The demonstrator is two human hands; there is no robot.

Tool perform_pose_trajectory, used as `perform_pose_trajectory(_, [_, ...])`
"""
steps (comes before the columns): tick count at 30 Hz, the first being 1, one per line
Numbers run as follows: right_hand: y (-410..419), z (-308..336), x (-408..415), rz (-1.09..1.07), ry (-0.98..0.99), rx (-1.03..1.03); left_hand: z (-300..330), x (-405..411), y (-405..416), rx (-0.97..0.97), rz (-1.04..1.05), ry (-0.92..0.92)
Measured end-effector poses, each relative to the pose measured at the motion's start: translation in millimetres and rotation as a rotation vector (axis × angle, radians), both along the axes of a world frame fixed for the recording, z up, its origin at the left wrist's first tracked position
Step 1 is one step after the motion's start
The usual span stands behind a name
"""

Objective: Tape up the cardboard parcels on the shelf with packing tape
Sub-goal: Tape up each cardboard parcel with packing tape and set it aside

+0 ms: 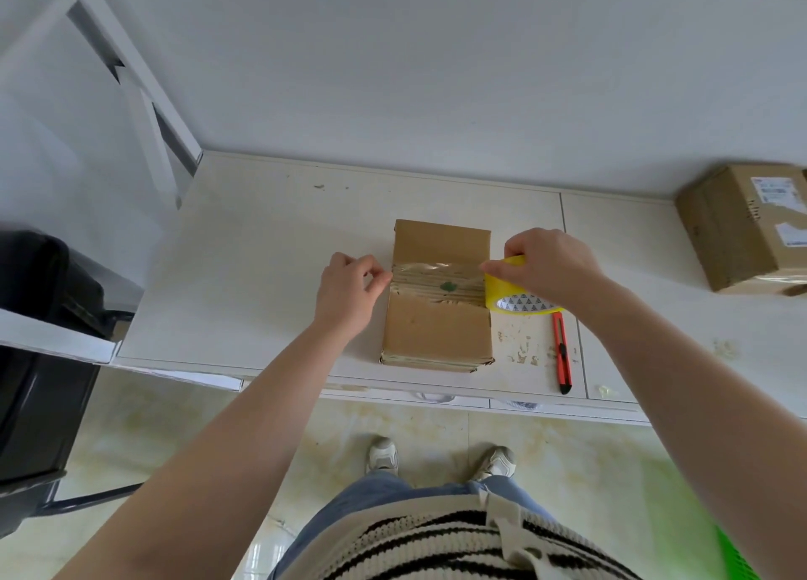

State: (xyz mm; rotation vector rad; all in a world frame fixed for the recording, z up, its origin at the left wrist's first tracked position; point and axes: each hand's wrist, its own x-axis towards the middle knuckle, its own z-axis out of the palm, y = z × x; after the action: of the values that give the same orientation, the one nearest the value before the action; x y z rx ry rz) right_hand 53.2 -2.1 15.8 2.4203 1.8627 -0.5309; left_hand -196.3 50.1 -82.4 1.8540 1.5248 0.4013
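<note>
Nearest the body, an orange snap-off utility knife (562,352) lies untouched on the white shelf top (262,274), just right of the parcel's near corner.

Mid-shelf, a flat brown cardboard parcel (436,335) lies flat on the surface; a clear strip of tape (436,274) is stretched across its width over earlier tape bands. The left hand (349,295) is at the parcel's left edge, thumb and fingertips pinched on the free tape end. The right hand (550,269) is curled round a yellow roll of packing tape (519,293) held at the parcel's right edge.

The parcel is judged light and fairly stiff, likely to slide on the smooth shelf when the tape is pulled, so pressing down is advised. The tape is thin, sticky and prone to wrinkling or folding on itself; it is best held by its very end and kept taut. The roll is rigid and best held across its rim.

Farther right, a larger brown cardboard box with white labels (742,225) stands well apart near the wall; whether it is sealed cannot be told.
</note>
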Motion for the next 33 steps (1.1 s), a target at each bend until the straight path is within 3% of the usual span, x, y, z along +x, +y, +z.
perform_pose_trajectory(2, [-0.5,-0.5,0.2,-0.002,-0.003,0.001,0.0,3.9,-3.7,0.061,-0.046,0.131])
perform_pose_trajectory(10, [-0.9,-2.5,0.5,0.000,-0.007,0.003,5.3,22.7,-10.1,0.250,-0.038,0.355])
perform_pose_trajectory(20, [0.3,-5.1,-0.3,-0.010,-0.045,-0.008,7.9,22.9,-13.4,0.239,-0.050,0.509])
perform_pose_trajectory(33, [1.6,-8.4,-0.5,0.002,-0.043,-0.008,6.4,24.7,-3.1,0.039,-0.066,0.259])
